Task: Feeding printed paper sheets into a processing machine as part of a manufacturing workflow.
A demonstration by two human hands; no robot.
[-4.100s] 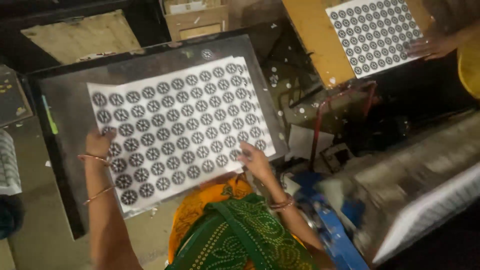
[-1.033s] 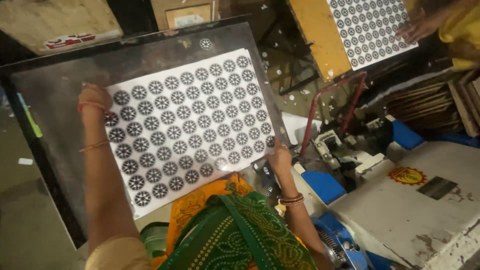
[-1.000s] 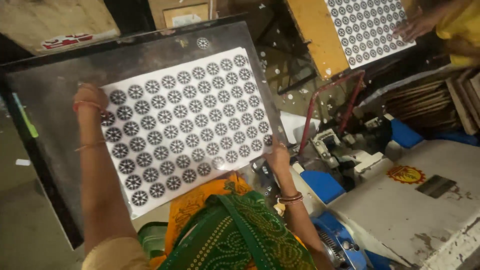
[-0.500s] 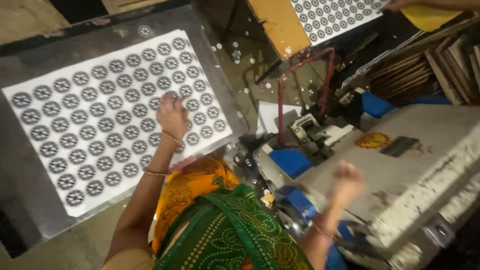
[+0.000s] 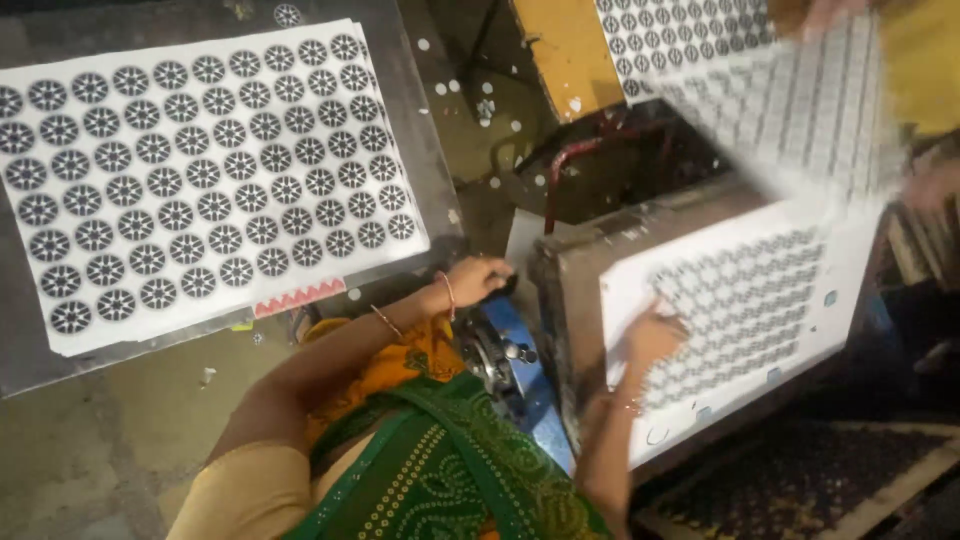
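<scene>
A large white sheet (image 5: pixel 200 170) printed with rows of dark round patterns lies on a grey metal table (image 5: pixel 420 150) at the upper left. My left hand (image 5: pixel 475 280) is off that sheet, its fingers curled against a dark part at the machine's edge beside a blue metal piece (image 5: pixel 520 350). My right hand (image 5: pixel 655 335) lies flat, fingers spread, on a second patterned white sheet (image 5: pixel 750 300) that rests on the slanted face of a grey machine (image 5: pixel 570 270). Whether my left hand grips anything is hidden.
At the top right another person's hand (image 5: pixel 830 12) lifts a blurred patterned sheet (image 5: pixel 800 110) above a yellow board (image 5: pixel 560 50). A red curved pipe (image 5: pixel 560 175) runs between table and machine. A dark mesh panel (image 5: pixel 800 480) lies at the bottom right.
The view has swung to the right. My left hand has left the large sheet and gone to the machine's edge. My right hand has come down onto the sheet on the machine.
</scene>
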